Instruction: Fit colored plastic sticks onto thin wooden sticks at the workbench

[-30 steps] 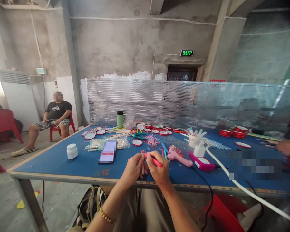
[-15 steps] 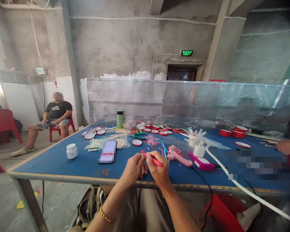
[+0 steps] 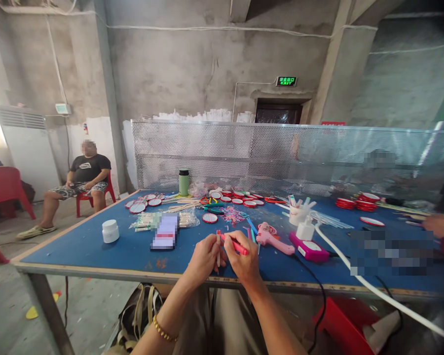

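My left hand point(image 3: 203, 257) is closed around a thin pale stick point(image 3: 218, 257) that points down toward the table's front edge. Pinched in my right hand point(image 3: 247, 264) is a red pen-like tool point(image 3: 240, 245); its tip meets the top of the stick, where a small red bit shows. What kind of tool it is I cannot tell. Both hands are close together over the blue table point(image 3: 129, 261). Just beyond them lie a heap of small pink and blue pieces point(image 3: 234, 215) and a round red-rimmed disc point(image 3: 209, 218). A pink glue gun point(image 3: 272, 238) rests right of my right hand.
A phone point(image 3: 165, 231) and white jar point(image 3: 110, 231) stand left; bagged sticks point(image 3: 187, 217) lie behind the phone. To the right are a magenta box point(image 3: 309, 247), a cup of glue sticks point(image 3: 296, 214) and a white cable point(image 3: 348, 268). Another person's hand point(image 3: 436, 227) is far right.
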`<state>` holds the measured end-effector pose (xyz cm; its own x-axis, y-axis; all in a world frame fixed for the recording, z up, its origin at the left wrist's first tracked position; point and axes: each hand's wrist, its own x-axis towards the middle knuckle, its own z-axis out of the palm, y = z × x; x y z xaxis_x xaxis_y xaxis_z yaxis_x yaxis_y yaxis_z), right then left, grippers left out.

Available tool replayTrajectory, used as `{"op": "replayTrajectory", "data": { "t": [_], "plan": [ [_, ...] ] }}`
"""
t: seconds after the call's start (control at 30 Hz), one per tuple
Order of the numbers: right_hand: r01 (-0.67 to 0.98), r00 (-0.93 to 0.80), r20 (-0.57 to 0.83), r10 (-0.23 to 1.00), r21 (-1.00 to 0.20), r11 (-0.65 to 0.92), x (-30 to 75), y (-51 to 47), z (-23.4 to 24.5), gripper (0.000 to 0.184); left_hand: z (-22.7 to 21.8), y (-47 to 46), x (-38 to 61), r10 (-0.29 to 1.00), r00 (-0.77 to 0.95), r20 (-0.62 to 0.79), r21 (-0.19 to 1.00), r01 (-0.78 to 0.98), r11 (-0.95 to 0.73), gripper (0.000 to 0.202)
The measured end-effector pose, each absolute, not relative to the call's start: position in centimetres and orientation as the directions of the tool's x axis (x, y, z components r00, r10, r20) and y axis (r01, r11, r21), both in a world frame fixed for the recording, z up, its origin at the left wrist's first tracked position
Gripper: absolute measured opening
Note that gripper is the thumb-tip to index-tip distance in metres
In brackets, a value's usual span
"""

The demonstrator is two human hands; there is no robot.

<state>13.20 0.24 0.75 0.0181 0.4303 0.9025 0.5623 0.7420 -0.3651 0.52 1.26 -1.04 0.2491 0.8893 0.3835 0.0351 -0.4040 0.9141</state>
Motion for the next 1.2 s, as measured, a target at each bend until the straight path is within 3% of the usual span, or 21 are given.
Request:
{"op": "replayTrajectory", "data": {
  "t": [1.2],
  "plan": [
    [0.578,0.015,0.906,0.423,-0.353,0.735,13.3,0.39,0.6,0.019,-1.07,1.2,0.47,0.888,0.247,0.387,0.91,0.051,-0.411,0.034]
  ]
}}
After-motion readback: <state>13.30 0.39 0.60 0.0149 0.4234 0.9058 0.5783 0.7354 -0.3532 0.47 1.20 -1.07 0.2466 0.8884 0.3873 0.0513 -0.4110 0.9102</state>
